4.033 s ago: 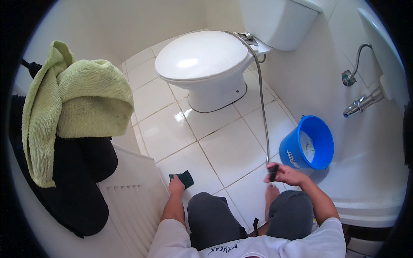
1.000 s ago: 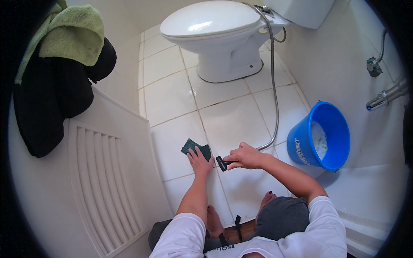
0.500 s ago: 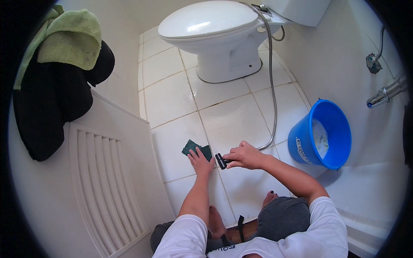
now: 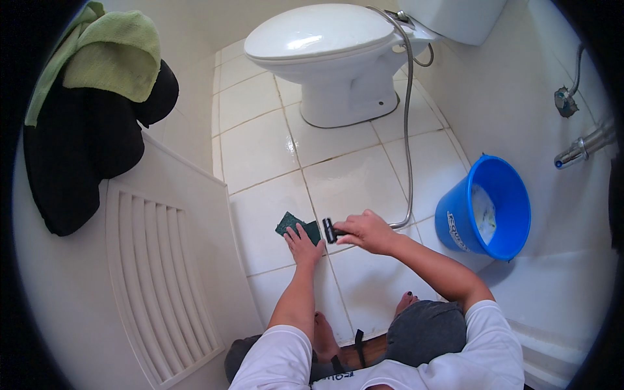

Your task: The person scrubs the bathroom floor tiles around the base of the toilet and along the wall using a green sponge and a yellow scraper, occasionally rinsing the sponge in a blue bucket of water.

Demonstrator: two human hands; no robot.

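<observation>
My left hand (image 4: pixel 304 246) lies on a dark green scouring pad (image 4: pixel 286 222) on the white floor tiles. Its fingers are spread flat over the pad, which shows beyond the fingertips and beside the thumb. Just to the right, my right hand (image 4: pixel 366 231) is closed around a bidet sprayer with a black head (image 4: pixel 329 231). That head points left, close to the pad and my left thumb. A grey metal hose (image 4: pixel 409 140) runs from behind this hand up toward the toilet. Whether water comes out of the sprayer, I cannot tell.
A white toilet (image 4: pixel 318 39) with its lid down stands ahead. To the right is a blue bucket (image 4: pixel 448 214) with whitish, sudsy contents, below a wall tap (image 4: pixel 578 153). A louvred door (image 4: pixel 162 286) is at left, with black cloth (image 4: pixel 71 156) and a green towel (image 4: pixel 117 68) hanging over it.
The sprayer head has shifted slightly up and left and turned a little, with my right hand following. My left hand stays on the scouring pad. The whole view has shifted slightly.
</observation>
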